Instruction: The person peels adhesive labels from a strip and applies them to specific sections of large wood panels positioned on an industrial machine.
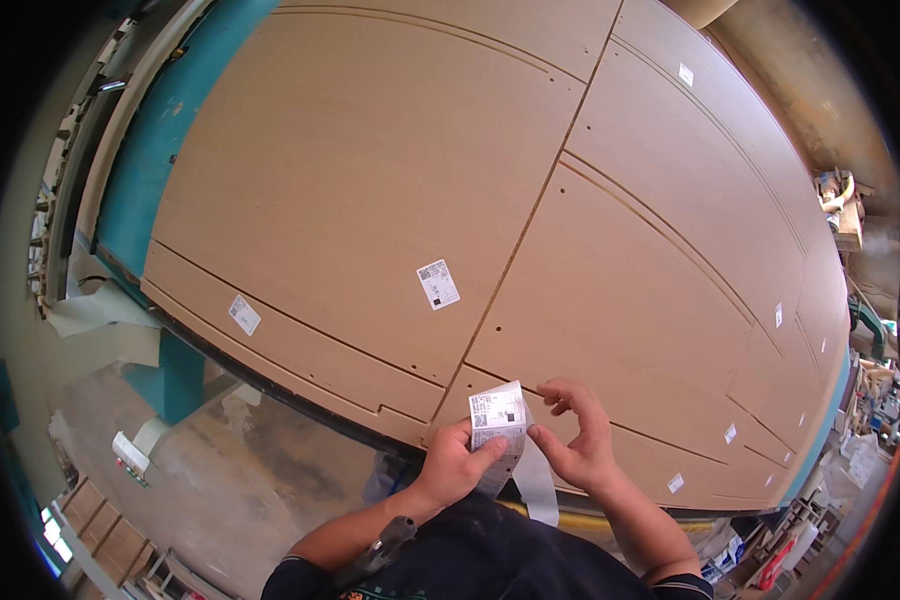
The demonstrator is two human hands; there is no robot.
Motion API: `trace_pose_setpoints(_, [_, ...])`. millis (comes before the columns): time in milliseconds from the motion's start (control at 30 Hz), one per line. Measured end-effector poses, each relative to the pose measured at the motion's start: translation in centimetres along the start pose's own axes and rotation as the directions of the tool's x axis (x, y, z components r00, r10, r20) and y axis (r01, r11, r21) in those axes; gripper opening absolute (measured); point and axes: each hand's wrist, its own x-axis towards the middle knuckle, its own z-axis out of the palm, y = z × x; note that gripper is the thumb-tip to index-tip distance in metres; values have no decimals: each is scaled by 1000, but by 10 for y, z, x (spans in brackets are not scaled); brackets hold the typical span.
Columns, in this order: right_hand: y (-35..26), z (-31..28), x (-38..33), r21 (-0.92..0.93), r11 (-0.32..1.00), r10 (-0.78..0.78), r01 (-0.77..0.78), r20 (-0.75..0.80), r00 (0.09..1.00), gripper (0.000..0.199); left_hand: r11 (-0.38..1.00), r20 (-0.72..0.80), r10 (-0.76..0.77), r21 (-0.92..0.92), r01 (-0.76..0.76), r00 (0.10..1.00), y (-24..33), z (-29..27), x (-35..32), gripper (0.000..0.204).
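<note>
My left hand [457, 463] holds a strip of white printed labels [498, 420] over the near edge of a large brown wooden board [370, 170]. A loose tail of backing paper [538, 488] hangs down from the strip. My right hand [577, 436] pinches the strip's right edge with thumb and fingertips. The board is cut by thin routed lines into several panels. White stickers sit on some panels: one in the middle [438, 284] and one on the narrow left strip [244, 314].
The board lies on a teal machine bed [145, 190]. A dusty concrete floor [240, 480] lies lower left, with stacked wooden pieces [105, 530]. Small stickers [730, 433] dot the right panels. Clutter and machinery [850, 215] stand along the right rim.
</note>
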Motion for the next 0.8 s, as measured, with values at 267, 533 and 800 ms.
trace_pose_setpoints(267, [-1,1,22,73,988,-155,138,351,923,23,993,186,-87,-56,99,979,-5,-16,6,20])
trace_pose_setpoints(533, [28,-7,26,267,891,242,-367,404,882,10,970,200,-124,231,76,972,-14,-17,22,25])
trace_pose_setpoints(800, [43,-106,270,-82,987,-159,136,-437,886,15,957,77,-41,290,17,996,-60,-24,45,28])
